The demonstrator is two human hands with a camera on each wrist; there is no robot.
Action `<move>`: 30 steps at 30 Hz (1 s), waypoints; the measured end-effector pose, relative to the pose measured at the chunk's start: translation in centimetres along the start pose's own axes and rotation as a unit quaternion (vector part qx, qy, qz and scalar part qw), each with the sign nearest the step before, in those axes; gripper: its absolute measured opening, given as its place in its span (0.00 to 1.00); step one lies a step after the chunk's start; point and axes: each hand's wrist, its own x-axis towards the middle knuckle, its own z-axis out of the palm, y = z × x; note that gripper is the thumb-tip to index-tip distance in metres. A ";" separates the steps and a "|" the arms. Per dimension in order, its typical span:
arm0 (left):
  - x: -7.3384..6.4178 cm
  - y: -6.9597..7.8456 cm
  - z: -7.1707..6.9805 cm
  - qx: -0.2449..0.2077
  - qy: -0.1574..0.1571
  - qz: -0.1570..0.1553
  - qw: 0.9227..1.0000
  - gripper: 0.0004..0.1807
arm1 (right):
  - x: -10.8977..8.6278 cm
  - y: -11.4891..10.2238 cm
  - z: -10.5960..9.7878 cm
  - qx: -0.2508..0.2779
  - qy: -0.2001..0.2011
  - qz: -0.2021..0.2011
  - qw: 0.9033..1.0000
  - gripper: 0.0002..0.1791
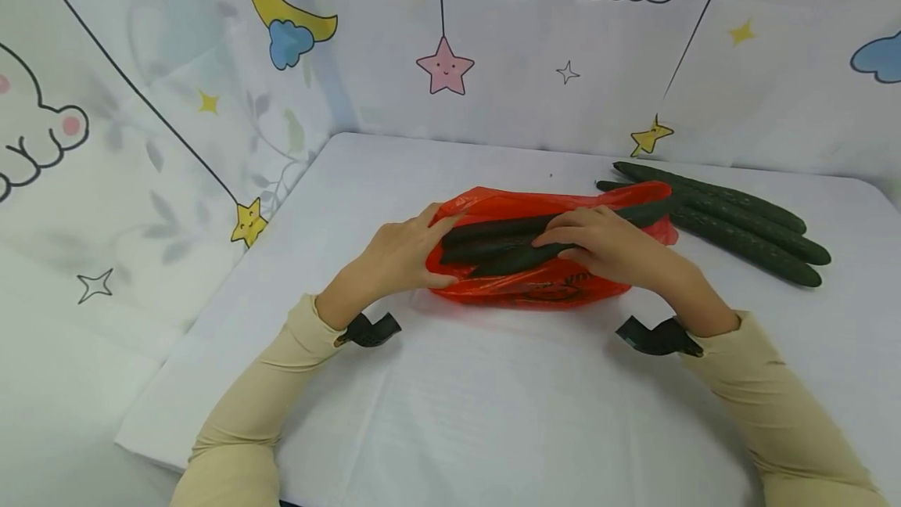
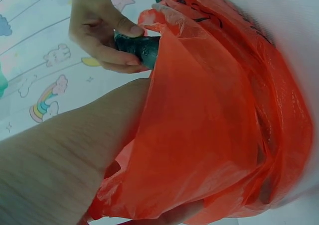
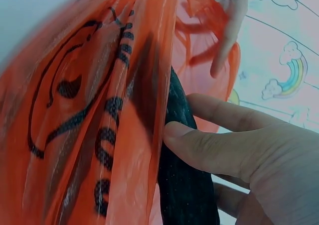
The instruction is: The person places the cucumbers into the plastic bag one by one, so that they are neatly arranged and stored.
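A red plastic bag [image 1: 486,292] with black print lies sideways on the table, its mouth facing up. Dark green cucumbers [image 1: 486,230] lie inside it. My left hand [image 1: 394,257] is at the bag's left end, fingers and thumb spread apart inside the opening; the bag partly hides it in the left wrist view. With thumb and fingers, my right hand [image 1: 612,245] grips one cucumber [image 3: 187,185] along the near side of the opening. That cucumber's right end [image 1: 644,214] reaches the bag's right edge.
Three more cucumbers [image 1: 746,237] lie side by side at the back right of the white table [image 1: 493,405], close to the bag's right end. A patterned cloth backdrop [image 1: 521,22] stands behind the table. Black straps [image 1: 658,336] hang at both wrists.
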 end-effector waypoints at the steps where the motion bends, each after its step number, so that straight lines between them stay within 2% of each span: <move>1: 0.0 0.0 0.0 0.001 -0.001 0.000 1.000 0.46 | 0.1 0.0 0.1 0.001 0.000 -0.002 1.000 0.21; 10: -0.1 0.2 -0.1 -0.002 0.001 -0.001 1.000 0.45 | 0.7 0.5 0.8 0.015 0.023 -0.051 0.998 0.21; 21: -0.1 0.2 0.0 0.003 0.010 0.008 1.000 0.46 | 0.9 1.2 2.0 0.046 -0.025 -0.016 0.998 0.21; 30: -0.2 0.1 -0.1 0.007 0.009 0.008 1.000 0.46 | 0.7 1.4 2.2 0.054 -0.062 0.006 0.997 0.22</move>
